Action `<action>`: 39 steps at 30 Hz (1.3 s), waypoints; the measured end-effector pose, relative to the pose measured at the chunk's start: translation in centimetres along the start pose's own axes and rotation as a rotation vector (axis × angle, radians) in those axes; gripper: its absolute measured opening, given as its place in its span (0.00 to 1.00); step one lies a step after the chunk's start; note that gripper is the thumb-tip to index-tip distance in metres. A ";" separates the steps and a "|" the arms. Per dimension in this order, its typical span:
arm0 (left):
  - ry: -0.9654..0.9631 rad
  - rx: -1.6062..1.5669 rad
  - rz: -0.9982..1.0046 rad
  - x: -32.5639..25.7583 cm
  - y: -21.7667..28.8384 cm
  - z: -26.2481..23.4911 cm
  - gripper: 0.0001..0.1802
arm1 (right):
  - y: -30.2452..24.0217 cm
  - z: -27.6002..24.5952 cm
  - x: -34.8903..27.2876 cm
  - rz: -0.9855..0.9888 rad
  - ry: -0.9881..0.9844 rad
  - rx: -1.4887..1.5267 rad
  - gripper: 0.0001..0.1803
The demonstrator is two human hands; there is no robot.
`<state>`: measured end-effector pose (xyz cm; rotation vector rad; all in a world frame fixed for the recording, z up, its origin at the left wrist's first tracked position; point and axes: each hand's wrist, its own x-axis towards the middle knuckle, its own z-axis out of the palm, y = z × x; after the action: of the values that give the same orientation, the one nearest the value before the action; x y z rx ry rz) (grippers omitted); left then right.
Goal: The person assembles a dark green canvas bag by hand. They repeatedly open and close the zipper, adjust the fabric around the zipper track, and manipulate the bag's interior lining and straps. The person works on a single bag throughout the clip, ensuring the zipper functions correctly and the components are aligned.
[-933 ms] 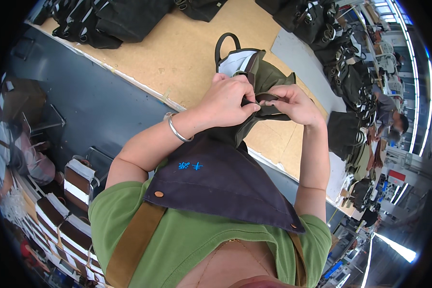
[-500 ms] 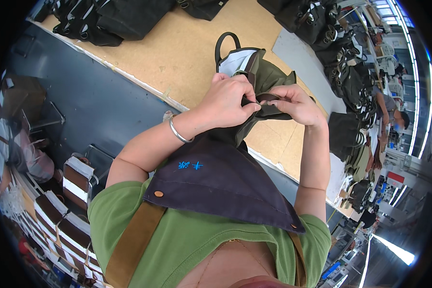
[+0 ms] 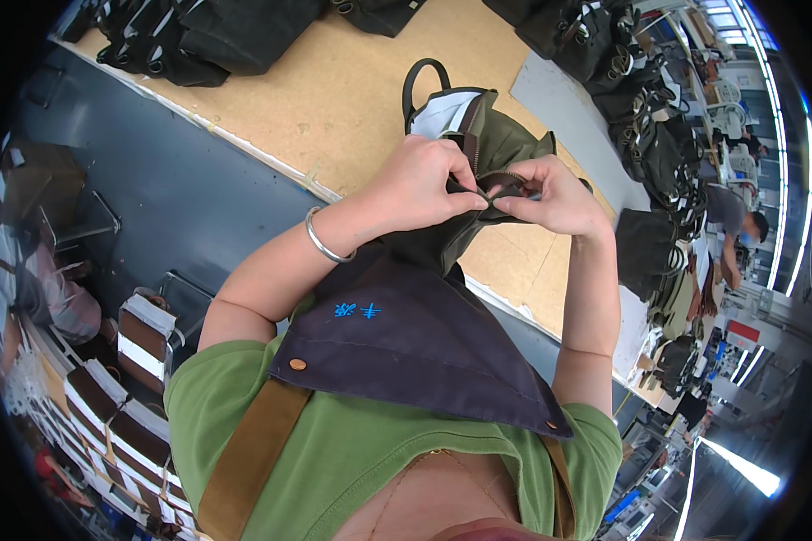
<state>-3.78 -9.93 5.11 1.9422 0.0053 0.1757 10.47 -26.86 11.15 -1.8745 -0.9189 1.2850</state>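
A dark olive fabric bag [image 3: 507, 137] lies at the near edge of the work table, its mouth opened toward me. A brown zipper with metal teeth runs along the opening, and pale lining shows beside the dark loop handle. My left hand [image 3: 424, 185] pinches the near edge of the bag's mouth between thumb and fingers. From the other side my right hand [image 3: 555, 198] grips the same edge, its thumb close to the left one. Both sets of fingertips meet at the zipper's end. Whatever small part lies between them is hidden.
The tan table [image 3: 325, 117] carries piles of dark bags [image 3: 244, 41] at the far left and more bags [image 3: 650, 153] along the right. Beyond them a person [image 3: 731, 216] works at the right. Brown-and-white stacked pieces [image 3: 144, 338] stand at the lower left.
My left hand has shifted slightly, and its thumb now presses closer to the right thumb at the bag's edge. The bag stays nearly in place. The person at the right has moved an arm.
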 end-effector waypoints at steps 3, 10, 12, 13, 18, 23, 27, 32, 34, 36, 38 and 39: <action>-0.041 -0.064 -0.118 0.0 -0.1 -0.6 0.10 | -0.1 0.0 0.1 0.010 -0.001 0.031 0.08; 0.052 0.000 0.174 -0.1 0.0 -0.1 0.09 | -0.7 0.2 0.4 0.017 -0.005 0.014 0.05; 0.041 0.043 0.213 -0.1 -0.3 0.0 0.09 | -0.6 0.2 0.4 0.000 0.005 0.011 0.05; 0.028 0.024 0.191 -0.1 -0.4 0.1 0.09 | -0.6 0.2 0.4 -0.008 0.011 0.011 0.05; 0.017 0.101 0.143 -0.7 -0.1 0.7 0.05 | -0.4 0.5 0.5 -0.059 0.016 -0.027 0.10; 0.199 0.241 0.213 0.1 0.8 -0.6 0.08 | -0.2 1.1 -0.2 -0.150 0.198 -0.184 0.15; -0.046 0.109 0.262 2.1 -0.9 -1.1 0.10 | -1.3 2.4 -0.9 -0.177 0.345 -0.207 0.18; -0.162 0.075 0.262 3.3 -0.6 -2.0 0.07 | -0.3 2.8 -1.7 -0.229 0.493 -0.176 0.14; -0.160 0.100 0.302 3.5 -0.3 -2.1 0.06 | 0.3 2.9 -1.7 -0.314 0.510 -0.239 0.10; -0.176 0.149 0.308 3.6 0.1 -2.3 0.05 | 0.3 3.1 -1.8 -0.350 0.526 -0.210 0.08; -0.183 0.179 0.328 3.8 0.3 -2.2 0.05 | 0.1 3.3 -2.0 -0.377 0.542 -0.214 0.06; -0.182 0.185 0.344 3.9 0.3 -2.2 0.05 | 0.0 3.3 -2.0 -0.386 0.551 -0.231 0.06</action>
<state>-0.20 -7.70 6.62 2.1271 -0.4491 0.2316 6.81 -28.10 11.15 -1.9492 -1.0792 0.4110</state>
